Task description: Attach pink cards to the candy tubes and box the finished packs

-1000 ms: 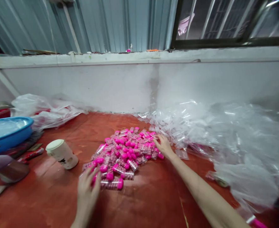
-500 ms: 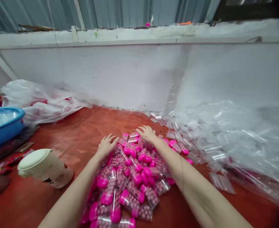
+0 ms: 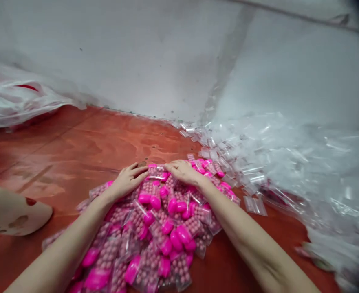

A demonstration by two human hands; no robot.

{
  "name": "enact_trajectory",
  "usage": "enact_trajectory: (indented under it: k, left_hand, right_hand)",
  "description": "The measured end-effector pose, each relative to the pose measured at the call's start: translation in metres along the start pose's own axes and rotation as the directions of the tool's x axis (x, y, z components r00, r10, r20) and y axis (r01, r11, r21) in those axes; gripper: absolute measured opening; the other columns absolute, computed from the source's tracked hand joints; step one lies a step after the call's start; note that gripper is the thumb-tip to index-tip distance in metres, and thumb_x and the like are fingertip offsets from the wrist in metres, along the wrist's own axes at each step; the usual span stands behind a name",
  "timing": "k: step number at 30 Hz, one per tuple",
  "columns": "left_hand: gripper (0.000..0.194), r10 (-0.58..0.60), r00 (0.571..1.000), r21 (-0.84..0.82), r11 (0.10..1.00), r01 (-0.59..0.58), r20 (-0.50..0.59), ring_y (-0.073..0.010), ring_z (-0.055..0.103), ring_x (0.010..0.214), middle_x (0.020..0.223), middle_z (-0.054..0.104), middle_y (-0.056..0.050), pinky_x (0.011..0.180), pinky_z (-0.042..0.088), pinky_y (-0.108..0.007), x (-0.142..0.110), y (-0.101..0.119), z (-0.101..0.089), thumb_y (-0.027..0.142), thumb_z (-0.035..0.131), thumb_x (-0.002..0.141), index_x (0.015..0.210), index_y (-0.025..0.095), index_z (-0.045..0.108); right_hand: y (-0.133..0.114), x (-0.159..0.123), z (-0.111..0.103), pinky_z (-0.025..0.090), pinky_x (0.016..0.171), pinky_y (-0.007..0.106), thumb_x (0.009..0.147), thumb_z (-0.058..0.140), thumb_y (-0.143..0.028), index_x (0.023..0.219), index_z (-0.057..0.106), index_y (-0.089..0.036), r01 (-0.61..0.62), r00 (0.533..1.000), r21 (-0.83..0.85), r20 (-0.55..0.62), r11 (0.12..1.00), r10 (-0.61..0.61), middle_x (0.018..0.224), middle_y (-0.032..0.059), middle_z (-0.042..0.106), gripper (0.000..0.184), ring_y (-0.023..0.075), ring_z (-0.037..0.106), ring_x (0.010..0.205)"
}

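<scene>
I have the left hand (image 3: pixel 127 181) over the far left side of the pile of bead packs (image 3: pixel 164 221), its fingers stretched toward the right, slightly apart and not wrapped around anything I can make out. Across from it I have the right hand (image 3: pixel 182 171) over the far edge of the same pile, fingers reaching left; these look open too, though I cannot tell how firmly either hand presses on the packs. The two sets of fingertips face each other over a narrow gap, where a few packs show. From there the pile spreads toward me and runs out past the bottom of my view: clear packs full of pale pink beads, with bright pink caps, lying at all angles on the red-brown tabletop (image 3: pixel 112 138). At my left edge a pale cup (image 3: pixel 17 211) is partly cut off. On the right, a heap of clear plastic bags (image 3: pixel 289 158) lies in front of the wall (image 3: pixel 136 61), with some small flat bags (image 3: pixel 255 205) near the pile. A white plastic sheet (image 3: pixel 20 101) lies at the far left.
</scene>
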State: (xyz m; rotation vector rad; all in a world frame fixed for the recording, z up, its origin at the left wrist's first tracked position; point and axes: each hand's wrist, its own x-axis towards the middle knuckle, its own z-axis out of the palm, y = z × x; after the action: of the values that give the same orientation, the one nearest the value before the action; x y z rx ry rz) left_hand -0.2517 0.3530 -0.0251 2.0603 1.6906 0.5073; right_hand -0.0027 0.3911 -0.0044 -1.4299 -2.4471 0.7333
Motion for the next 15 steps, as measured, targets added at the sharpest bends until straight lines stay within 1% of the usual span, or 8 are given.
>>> enact_trajectory:
  k: [2, 5, 7, 8, 10, 12, 13, 15]
  left_hand:
    - [0.06, 0.049, 0.999, -0.025, 0.998, -0.049, 0.001, -0.0287, 0.04, 0.137, 0.141, 0.056, -0.007, 0.112, 0.032, -0.043, -0.013, 0.008, 0.002, 0.062, 0.041, 0.085, 0.124, 0.025, 0.067]
    - [0.06, 0.083, 0.996, -0.052, 0.995, -0.081, 0.034, -0.0289, 0.047, 0.132, 0.137, 0.059, -0.011, 0.109, 0.037, -0.041, -0.025, 0.022, 0.005, 0.064, 0.044, 0.083, 0.117, 0.022, 0.071]
    - [0.059, 0.1, 0.993, -0.06, 0.994, -0.096, 0.064, -0.0294, 0.05, 0.129, 0.135, 0.06, -0.011, 0.106, 0.04, -0.04, -0.029, 0.033, 0.006, 0.065, 0.045, 0.082, 0.113, 0.024, 0.073]
    - [0.058, 0.109, 0.991, -0.061, 0.993, -0.104, 0.083, -0.0298, 0.051, 0.129, 0.134, 0.061, -0.01, 0.105, 0.042, -0.04, -0.031, 0.04, 0.006, 0.065, 0.046, 0.081, 0.112, 0.025, 0.074]
    - [0.056, 0.136, 0.981, -0.062, 0.99, -0.128, 0.135, -0.0303, 0.052, 0.128, 0.13, 0.064, -0.008, 0.102, 0.045, -0.039, -0.033, 0.051, 0.006, 0.066, 0.046, 0.081, 0.11, 0.027, 0.075]
    - [0.054, 0.163, 0.974, -0.064, 0.986, -0.154, 0.158, -0.0299, 0.054, 0.126, 0.126, 0.067, -0.006, 0.102, 0.045, -0.039, -0.033, 0.056, 0.003, 0.066, 0.047, 0.08, 0.107, 0.029, 0.076]
    - [0.052, 0.178, 0.975, -0.057, 0.983, -0.172, 0.136, -0.0298, 0.054, 0.125, 0.124, 0.069, -0.005, 0.102, 0.045, -0.039, -0.033, 0.055, 0.0, 0.066, 0.048, 0.08, 0.106, 0.03, 0.076]
    - [0.048, 0.203, 0.979, -0.008, 0.979, -0.203, 0.007, -0.0307, 0.053, 0.126, 0.118, 0.072, -0.002, 0.106, 0.041, -0.044, -0.032, 0.04, -0.011, 0.066, 0.05, 0.078, 0.101, 0.033, 0.077]
  right_hand:
    - [-0.007, -0.034, 0.006, 0.029, 0.106, 0.043, 0.102, 0.027, -0.048, 0.115, 0.069, -0.03, -0.002, 0.999, -0.026, -0.037, 1.0, 0.001, 0.122, 0.0031, 0.068, 0.048, 0.0246, 0.051, 0.122]
    - [-0.015, -0.081, 0.014, 0.03, 0.105, 0.044, 0.104, 0.027, -0.039, 0.119, 0.066, -0.027, -0.02, 0.995, -0.067, -0.103, 0.998, 0.013, 0.125, 0.0063, 0.065, 0.043, 0.0231, 0.051, 0.119]
    - [-0.016, -0.102, 0.013, 0.035, 0.1, 0.04, 0.103, 0.03, -0.042, 0.118, 0.066, -0.029, 0.011, 0.992, -0.097, -0.127, 0.995, -0.023, 0.118, 0.0062, 0.067, 0.041, 0.022, 0.055, 0.113]
    - [-0.016, -0.108, 0.01, 0.038, 0.096, 0.038, 0.102, 0.032, -0.046, 0.115, 0.067, -0.031, 0.02, 0.99, -0.117, -0.135, 0.993, -0.036, 0.112, 0.005, 0.069, 0.041, 0.0212, 0.057, 0.107]
    - [-0.011, -0.109, -0.001, 0.043, 0.087, 0.033, 0.101, 0.032, -0.051, 0.11, 0.069, -0.033, -0.017, 0.985, -0.162, -0.173, 0.987, -0.012, 0.103, 0.0025, 0.071, 0.042, 0.0195, 0.061, 0.097]
    - [-0.002, -0.097, -0.017, 0.043, 0.085, 0.034, 0.101, 0.028, -0.05, 0.112, 0.068, -0.031, -0.133, 0.963, -0.197, -0.258, 0.971, 0.08, 0.102, 0.0034, 0.071, 0.045, 0.0203, 0.062, 0.095]
    - [0.004, -0.089, -0.024, 0.042, 0.09, 0.038, 0.102, 0.027, -0.048, 0.119, 0.064, -0.029, -0.19, 0.944, -0.207, -0.307, 0.96, 0.12, 0.109, 0.0064, 0.069, 0.045, 0.0228, 0.06, 0.102]
    - [0.019, -0.071, -0.035, 0.036, 0.098, 0.048, 0.101, 0.032, -0.048, 0.13, 0.057, -0.025, -0.277, 0.909, -0.222, -0.374, 0.935, 0.181, 0.126, 0.0122, 0.061, 0.044, 0.0294, 0.051, 0.118]
